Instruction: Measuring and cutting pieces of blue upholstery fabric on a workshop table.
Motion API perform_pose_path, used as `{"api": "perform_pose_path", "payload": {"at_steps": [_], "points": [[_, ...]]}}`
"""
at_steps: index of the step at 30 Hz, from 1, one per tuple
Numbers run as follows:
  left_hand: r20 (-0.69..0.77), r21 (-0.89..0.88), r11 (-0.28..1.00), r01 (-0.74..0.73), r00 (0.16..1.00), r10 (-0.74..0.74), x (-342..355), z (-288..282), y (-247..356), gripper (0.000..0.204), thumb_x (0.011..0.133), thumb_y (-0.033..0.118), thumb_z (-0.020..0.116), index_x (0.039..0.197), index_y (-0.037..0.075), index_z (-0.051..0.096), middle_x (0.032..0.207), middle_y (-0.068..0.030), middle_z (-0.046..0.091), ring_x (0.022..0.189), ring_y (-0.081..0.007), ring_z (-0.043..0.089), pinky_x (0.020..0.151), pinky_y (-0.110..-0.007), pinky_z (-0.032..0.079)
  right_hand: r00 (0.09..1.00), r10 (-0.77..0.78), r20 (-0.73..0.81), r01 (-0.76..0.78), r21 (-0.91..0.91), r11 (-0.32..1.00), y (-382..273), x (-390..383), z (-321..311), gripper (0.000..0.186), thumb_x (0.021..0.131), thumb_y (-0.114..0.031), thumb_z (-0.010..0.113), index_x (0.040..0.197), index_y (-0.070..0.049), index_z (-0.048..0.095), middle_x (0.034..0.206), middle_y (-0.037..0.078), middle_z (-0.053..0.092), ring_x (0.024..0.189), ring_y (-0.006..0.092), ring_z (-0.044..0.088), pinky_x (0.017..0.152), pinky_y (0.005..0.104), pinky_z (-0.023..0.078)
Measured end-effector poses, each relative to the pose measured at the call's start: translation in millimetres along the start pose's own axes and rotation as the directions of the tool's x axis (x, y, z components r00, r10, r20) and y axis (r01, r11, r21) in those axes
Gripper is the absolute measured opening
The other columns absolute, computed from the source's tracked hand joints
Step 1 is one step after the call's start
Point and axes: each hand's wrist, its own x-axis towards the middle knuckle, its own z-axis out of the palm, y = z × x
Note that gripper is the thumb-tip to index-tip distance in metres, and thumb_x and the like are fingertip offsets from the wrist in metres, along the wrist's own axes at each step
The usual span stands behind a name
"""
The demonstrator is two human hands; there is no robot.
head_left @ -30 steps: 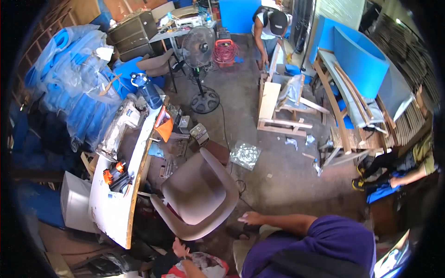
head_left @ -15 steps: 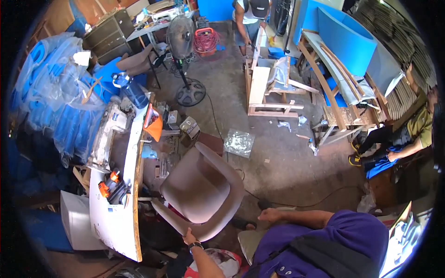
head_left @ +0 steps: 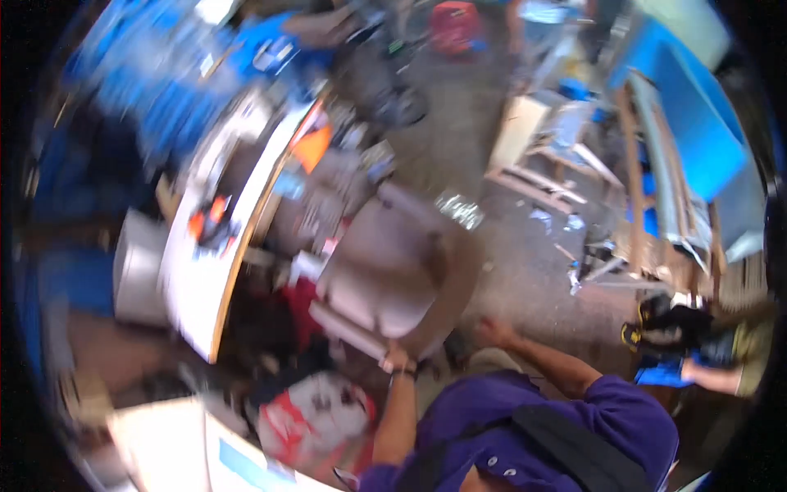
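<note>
A brown upholstered armchair [head_left: 379,266] stands on the floor in front of me, beside the white-topped table. My left hand [head_left: 398,358] is closed on the near end of its armrest, a dark band round the wrist. To the right, my right hand [head_left: 497,331] hangs near my leg, apart from the chair; motion smears its fingers. Under the left forearm lies a red and white bag or cloth [head_left: 316,418]. The whole view is blurred.
Orange-and-black tools [head_left: 211,223] lie on the white table [head_left: 197,299]; an orange pouch [head_left: 311,149] hangs at its far edge. A wooden frame [head_left: 525,135] stands ahead. Blue foam [head_left: 689,107] rests on a bench at right, where another person's arm [head_left: 713,377] shows.
My view has swung left, so the scene sits further right. The chair has shifted away from the table and turned slightly, with my left hand still on its armrest.
</note>
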Motion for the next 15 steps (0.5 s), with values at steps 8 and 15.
{"api": "perform_pose_path", "payload": {"at_steps": [8,15], "points": [[0.42,-0.346,0.9,-0.266,0.813,0.402,-30,-50,8,0.063,0.085,0.05,0.069,0.121,-0.002,0.06,0.121,-0.0209,0.063,0.109,-0.0307,0.061,0.097,-0.042,0.045,0.598,-0.8,-0.049,0.753,-0.306,0.582,-135,37,-16,0.023,0.084,-0.026,0.069,0.092,-0.004,0.063,0.088,0.017,0.064,0.083,0.0386,0.06,0.077,0.0478,0.047],[0.356,0.015,0.875,-0.484,0.82,0.447,73,-157,-156,0.03,0.098,0.021,0.046,0.121,0.007,0.058,0.123,-0.0151,0.06,0.118,-0.0306,0.055,0.1,-0.041,0.045,0.665,-0.746,-0.019,0.67,-0.425,0.608,-134,76,21,0.035,0.09,-0.037,0.063,0.077,-0.004,0.063,0.081,0.018,0.065,0.075,0.0365,0.064,0.067,0.0471,0.053]]}}
